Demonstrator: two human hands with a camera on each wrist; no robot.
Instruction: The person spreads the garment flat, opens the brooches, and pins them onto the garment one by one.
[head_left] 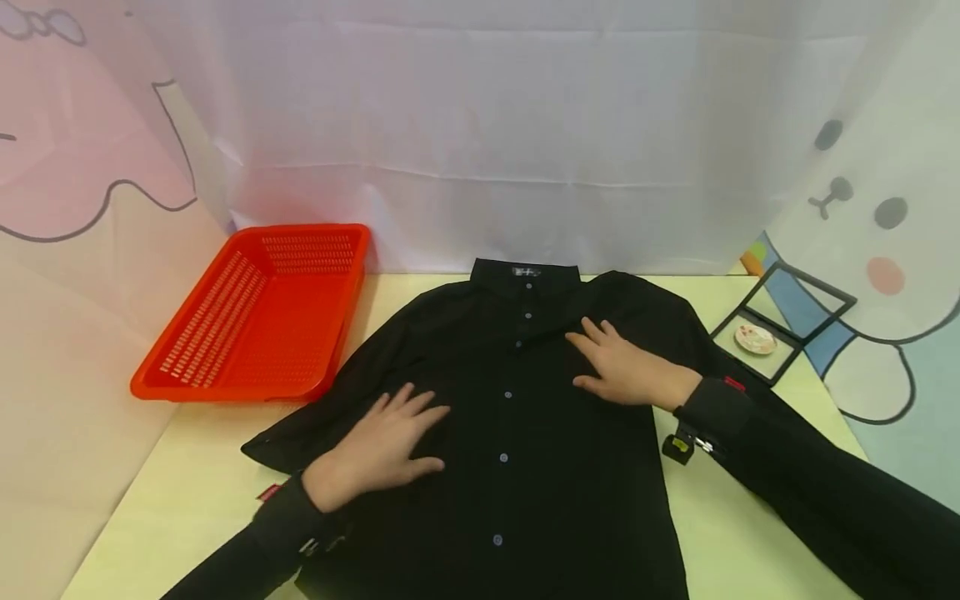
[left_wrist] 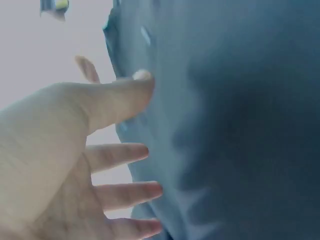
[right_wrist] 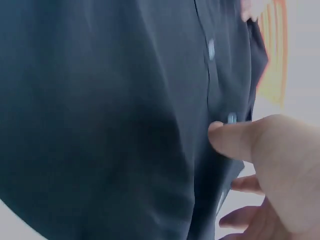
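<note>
A black button-up shirt (head_left: 555,467) lies spread front side up, its collar (head_left: 495,277) toward the back edge of the table and a row of pale buttons down its middle. Over the left part of its front is my left hand (head_left: 386,446), palm down with fingers spread and straight. My right hand (head_left: 622,367) is over the upper right chest, fingers likewise extended and apart. In the left wrist view, the left fingers (left_wrist: 125,195) are straight above the dark cloth and hold nothing. The right thumb (right_wrist: 232,140) overlaps the button strip in the right wrist view.
A red plastic basket (head_left: 330,367) with slotted sides stands at the back left, beside the shirt's sleeve. At the back right, a black-framed open case (head_left: 787,367) holds a small pale patterned object (head_left: 755,339). White and cartoon-printed curtains (head_left: 525,108) hang behind the pale yellow table (head_left: 750,533).
</note>
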